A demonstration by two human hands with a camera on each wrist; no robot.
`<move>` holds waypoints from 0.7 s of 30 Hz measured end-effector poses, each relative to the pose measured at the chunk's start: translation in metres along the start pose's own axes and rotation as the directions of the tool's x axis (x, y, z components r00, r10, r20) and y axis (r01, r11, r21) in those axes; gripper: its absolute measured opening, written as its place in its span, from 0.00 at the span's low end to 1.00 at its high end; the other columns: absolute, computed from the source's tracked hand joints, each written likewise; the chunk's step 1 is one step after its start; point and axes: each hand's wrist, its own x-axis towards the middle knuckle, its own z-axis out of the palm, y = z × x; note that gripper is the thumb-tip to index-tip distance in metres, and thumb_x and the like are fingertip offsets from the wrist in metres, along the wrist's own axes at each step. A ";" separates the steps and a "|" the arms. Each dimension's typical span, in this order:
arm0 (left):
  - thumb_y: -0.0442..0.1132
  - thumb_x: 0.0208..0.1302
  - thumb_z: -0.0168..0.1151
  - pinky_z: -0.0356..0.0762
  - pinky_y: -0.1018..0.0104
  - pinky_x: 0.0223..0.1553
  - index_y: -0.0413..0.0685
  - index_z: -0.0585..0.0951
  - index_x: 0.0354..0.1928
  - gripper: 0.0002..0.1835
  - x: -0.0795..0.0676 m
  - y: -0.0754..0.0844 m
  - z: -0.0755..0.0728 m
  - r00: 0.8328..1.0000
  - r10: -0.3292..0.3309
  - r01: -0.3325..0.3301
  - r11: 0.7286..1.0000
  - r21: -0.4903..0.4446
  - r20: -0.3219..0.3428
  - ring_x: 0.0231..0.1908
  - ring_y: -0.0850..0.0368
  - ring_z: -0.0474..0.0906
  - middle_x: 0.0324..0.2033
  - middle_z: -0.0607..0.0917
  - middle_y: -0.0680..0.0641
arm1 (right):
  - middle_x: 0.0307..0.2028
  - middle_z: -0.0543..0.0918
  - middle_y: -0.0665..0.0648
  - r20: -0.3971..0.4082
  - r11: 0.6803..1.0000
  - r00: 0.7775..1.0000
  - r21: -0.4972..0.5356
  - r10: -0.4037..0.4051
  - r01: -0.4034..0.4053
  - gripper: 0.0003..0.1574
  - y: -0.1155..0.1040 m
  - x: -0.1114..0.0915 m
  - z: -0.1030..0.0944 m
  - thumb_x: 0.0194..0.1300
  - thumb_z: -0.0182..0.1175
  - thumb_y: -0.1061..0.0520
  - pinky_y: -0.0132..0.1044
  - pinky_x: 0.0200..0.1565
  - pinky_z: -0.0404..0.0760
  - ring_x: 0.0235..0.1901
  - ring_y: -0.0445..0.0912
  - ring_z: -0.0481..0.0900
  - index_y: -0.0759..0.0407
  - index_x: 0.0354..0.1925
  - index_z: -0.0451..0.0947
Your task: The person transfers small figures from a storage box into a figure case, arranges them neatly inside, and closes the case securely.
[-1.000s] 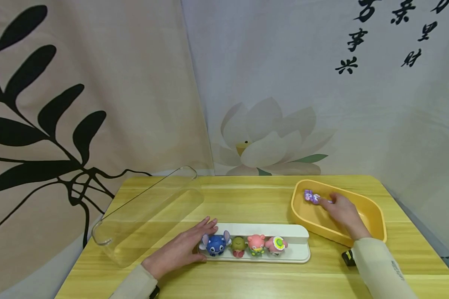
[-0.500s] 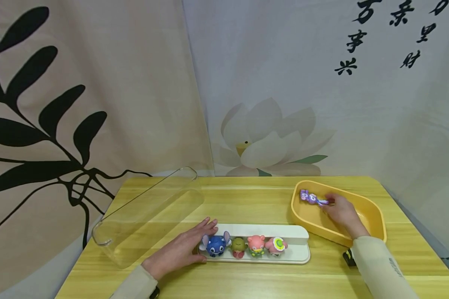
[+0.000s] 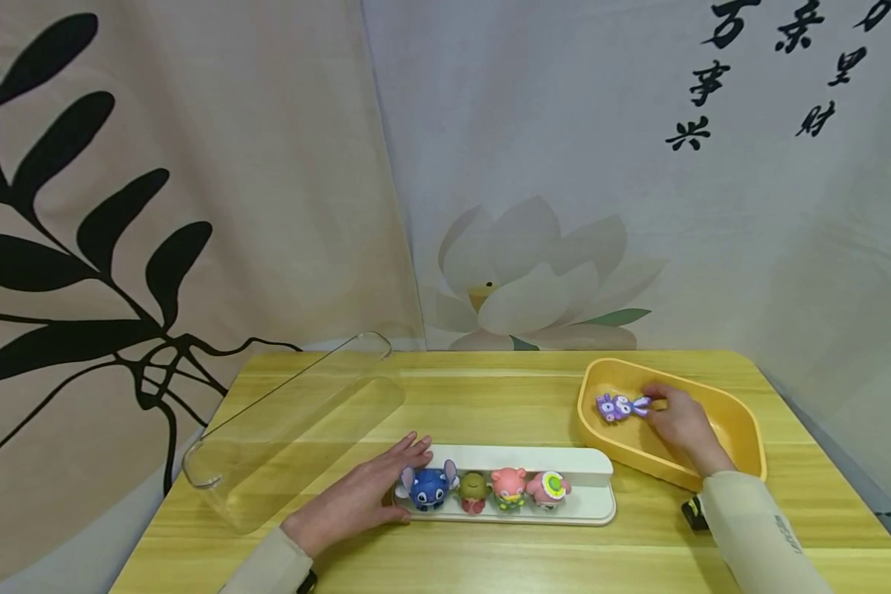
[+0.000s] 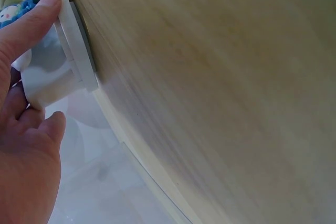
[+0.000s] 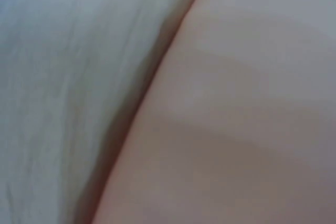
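Note:
In the head view my right hand reaches into the yellow tray and pinches a purple figurine by its long ears, head toward the left. At the near middle stands a white stepped display base, with a row of figurines on its lower step: a blue one with big ears, a green one, a pink one and a pink one with a green-and-white round top. My left hand holds the base's left end, thumb on its front edge, other fingers behind.
A clear plastic cover lies slantwise on the wooden table, at the left beyond my left hand. Printed cloth hangs behind the table. The right wrist view is a blurred close-up of pale surfaces.
The purple figurine comes out from under my right fingers, shifts left, then turns a little within the tray, its ears between my fingertips. My left hand and the base stay put.

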 end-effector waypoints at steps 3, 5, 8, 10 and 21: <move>0.45 0.54 0.73 0.61 0.52 0.66 0.55 0.62 0.73 0.45 0.000 0.000 0.000 1.000 0.002 -0.002 1.000 0.001 -0.001 0.73 0.57 0.43 0.75 0.52 0.55 | 0.50 0.78 0.73 0.019 1.000 1.000 0.023 -0.006 0.006 0.25 0.000 0.000 0.001 0.58 0.59 0.66 0.62 0.52 0.71 0.50 0.68 0.74 0.74 0.55 0.72; 0.45 0.54 0.73 0.61 0.52 0.66 0.55 0.61 0.73 0.45 0.000 0.000 0.000 1.000 0.003 -0.003 1.000 0.002 -0.001 0.73 0.56 0.43 0.75 0.52 0.55 | 0.50 0.78 0.73 0.037 0.999 0.999 0.037 -0.003 0.002 0.27 -0.001 0.000 0.001 0.59 0.60 0.65 0.62 0.52 0.71 0.50 0.68 0.73 0.74 0.56 0.71; 0.45 0.54 0.73 0.61 0.52 0.66 0.55 0.61 0.73 0.45 0.000 0.000 0.000 1.000 0.002 -0.002 1.000 0.005 -0.001 0.73 0.57 0.43 0.75 0.51 0.55 | 0.51 0.77 0.74 0.069 0.998 0.997 0.047 0.030 -0.033 0.31 -0.002 0.000 -0.001 0.61 0.59 0.61 0.61 0.52 0.71 0.50 0.67 0.73 0.76 0.59 0.67; 0.45 0.54 0.73 0.61 0.52 0.66 0.55 0.61 0.73 0.45 0.000 0.000 0.000 1.000 0.003 -0.003 1.000 0.008 -0.002 0.73 0.57 0.43 0.75 0.51 0.55 | 0.51 0.76 0.74 0.085 0.997 0.995 0.048 0.061 -0.065 0.33 -0.003 0.000 -0.002 0.63 0.58 0.57 0.60 0.52 0.72 0.50 0.66 0.73 0.77 0.61 0.66; 0.46 0.55 0.73 0.62 0.52 0.66 0.55 0.61 0.73 0.45 0.000 0.001 0.000 1.000 0.006 -0.006 1.000 0.017 -0.003 0.73 0.56 0.44 0.75 0.51 0.55 | 0.44 0.79 0.73 0.126 0.988 0.980 -0.005 0.154 -0.155 0.34 -0.005 -0.002 -0.008 0.70 0.53 0.43 0.52 0.42 0.77 0.41 0.63 0.75 0.75 0.51 0.74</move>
